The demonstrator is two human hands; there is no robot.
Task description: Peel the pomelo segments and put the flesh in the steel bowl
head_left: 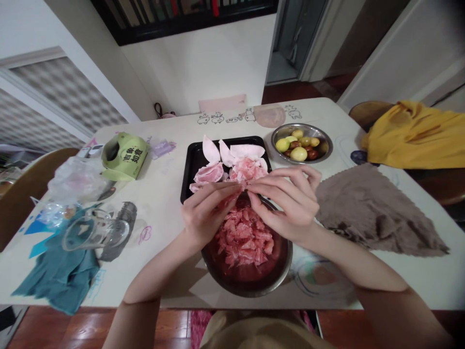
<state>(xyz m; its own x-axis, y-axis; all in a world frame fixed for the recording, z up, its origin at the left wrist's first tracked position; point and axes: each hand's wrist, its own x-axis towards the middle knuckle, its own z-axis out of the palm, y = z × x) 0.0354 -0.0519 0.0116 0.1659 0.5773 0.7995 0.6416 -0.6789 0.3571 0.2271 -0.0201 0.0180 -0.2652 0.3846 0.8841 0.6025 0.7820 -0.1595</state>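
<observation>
My left hand (205,212) and my right hand (292,203) meet at the fingertips over the far side of a metal bowl (254,292). Between them they pinch a piece of red pomelo flesh (233,198), partly covered by the fingers. Loose chunks of the same pulp (244,237) fill the middle of the bowl. Just behind, a black tray (187,167) holds thick white peel wedges (247,151), a pinkish membrane piece (209,173) and a pile of pale pink scraps (250,169). My fingers hide the tray's near edge.
A steel bowl of green and brown fruit (298,154) stands back right. A brown cloth (378,208) lies right; yellow fabric (417,133) drapes over a chair. At left are a green paper box (132,157), a plastic bag (74,177), a glass mug (87,232) and a teal cloth (61,278).
</observation>
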